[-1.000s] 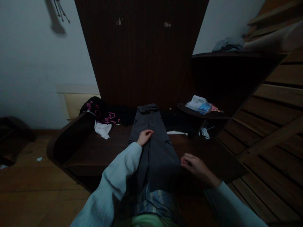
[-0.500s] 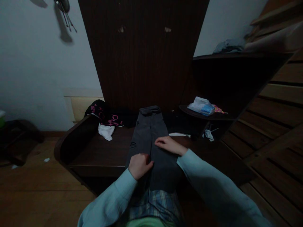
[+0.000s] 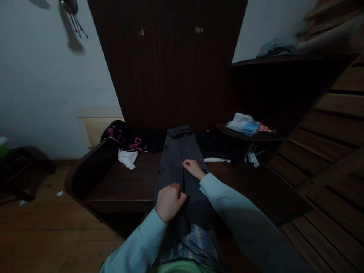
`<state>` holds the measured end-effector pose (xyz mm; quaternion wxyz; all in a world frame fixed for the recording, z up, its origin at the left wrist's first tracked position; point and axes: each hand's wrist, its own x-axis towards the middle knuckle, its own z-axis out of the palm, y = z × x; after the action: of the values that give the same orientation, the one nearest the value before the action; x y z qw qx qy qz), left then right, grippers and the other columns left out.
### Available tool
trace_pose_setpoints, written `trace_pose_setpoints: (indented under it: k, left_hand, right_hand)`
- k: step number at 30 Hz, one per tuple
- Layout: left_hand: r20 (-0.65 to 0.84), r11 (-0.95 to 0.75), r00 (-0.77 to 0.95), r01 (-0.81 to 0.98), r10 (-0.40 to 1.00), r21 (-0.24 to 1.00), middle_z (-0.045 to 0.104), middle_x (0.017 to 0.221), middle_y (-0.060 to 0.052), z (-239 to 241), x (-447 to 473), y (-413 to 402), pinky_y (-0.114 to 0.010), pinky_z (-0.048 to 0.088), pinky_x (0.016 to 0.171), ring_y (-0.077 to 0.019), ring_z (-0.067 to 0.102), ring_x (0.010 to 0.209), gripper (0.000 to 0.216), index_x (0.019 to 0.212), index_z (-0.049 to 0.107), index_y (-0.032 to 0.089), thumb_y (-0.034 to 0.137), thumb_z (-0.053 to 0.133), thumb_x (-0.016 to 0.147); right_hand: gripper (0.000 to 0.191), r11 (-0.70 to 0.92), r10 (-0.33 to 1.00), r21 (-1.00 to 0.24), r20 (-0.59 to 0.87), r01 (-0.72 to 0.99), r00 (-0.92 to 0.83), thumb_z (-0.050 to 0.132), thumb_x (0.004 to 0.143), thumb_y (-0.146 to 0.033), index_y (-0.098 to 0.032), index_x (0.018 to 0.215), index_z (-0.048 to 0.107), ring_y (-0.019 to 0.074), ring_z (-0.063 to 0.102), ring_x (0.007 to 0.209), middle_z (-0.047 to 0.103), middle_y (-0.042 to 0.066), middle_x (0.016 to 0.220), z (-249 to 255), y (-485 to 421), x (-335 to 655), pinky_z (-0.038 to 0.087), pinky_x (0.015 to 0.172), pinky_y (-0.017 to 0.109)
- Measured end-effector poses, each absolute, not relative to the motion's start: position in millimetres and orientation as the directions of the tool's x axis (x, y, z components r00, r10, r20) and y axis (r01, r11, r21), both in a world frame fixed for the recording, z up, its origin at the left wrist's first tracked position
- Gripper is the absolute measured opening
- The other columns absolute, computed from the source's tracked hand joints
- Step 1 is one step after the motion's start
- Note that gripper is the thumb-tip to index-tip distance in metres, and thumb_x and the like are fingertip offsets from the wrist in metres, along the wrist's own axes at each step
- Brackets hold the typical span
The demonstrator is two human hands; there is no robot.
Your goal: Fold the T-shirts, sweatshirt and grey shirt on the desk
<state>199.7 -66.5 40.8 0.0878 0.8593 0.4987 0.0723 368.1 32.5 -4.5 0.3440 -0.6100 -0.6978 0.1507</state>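
A dark grey garment (image 3: pixel 179 151), folded lengthwise, lies along a dark wooden table (image 3: pixel 119 182) in front of me. My left hand (image 3: pixel 169 201) is closed in a fist on the garment's near part, gripping the cloth at its middle fold. My right hand (image 3: pixel 193 168) reaches farther out and presses on the garment near the middle, fingers curled on the cloth. Both arms wear pale blue sleeves. The near end of the garment hangs over the table edge toward my checked clothing (image 3: pixel 193 246).
A black garment with pink lettering (image 3: pixel 122 136) and a white cloth (image 3: pixel 127 158) lie at the table's back left. A plastic packet (image 3: pixel 241 124) sits on a small shelf at the right. A dark wardrobe (image 3: pixel 170 64) stands behind, wooden slats (image 3: pixel 327 144) at right.
My left hand drew back from the far part of the garment to its near part and closed into a fist. My right hand moved from the right edge to the garment's middle.
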Motion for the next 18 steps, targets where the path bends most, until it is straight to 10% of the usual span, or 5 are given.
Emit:
trace_pose_setpoints:
  k: [9, 18]
  left_hand:
    - [-0.069, -0.56, 0.582, 0.804, 0.81, 0.199, 0.065, 0.08, -0.009, 28, 208, -68, -0.028, 0.043, 0.064, -0.0202, 0.061, 0.076, 0.021, 0.075, 0.06, 0.018, 0.027, 0.041, 0.076]
    - [0.331, -0.623, 0.544, 0.752, 0.771, 0.214, 0.046, 0.128, -0.011, -1, 186, -57, -0.04, 0.035, 0.094, -0.026, 0.039, 0.119, 0.041, 0.115, 0.05, 0.019, 0.041, 0.044, 0.081]
  right_hand:
    - [0.031, 0.059, 0.959, -0.53, 0.266, 0.846, 0.099, 0.054, 0.073, -0.045, -0.019, 0.057, 0.059, 0.0125, 0.052, 0.055, 0.06, 0.0, 0.058, -3, 29, 361, 0.028, 0.05, 0.022]
    - [0.022, 0.098, 0.957, -0.567, 0.28, 0.818, 0.079, 0.048, 0.081, -0.037, -0.018, 0.075, 0.059, 0.012, 0.054, 0.059, 0.059, 0.0, 0.063, -6, 33, 367, 0.033, 0.054, 0.02]
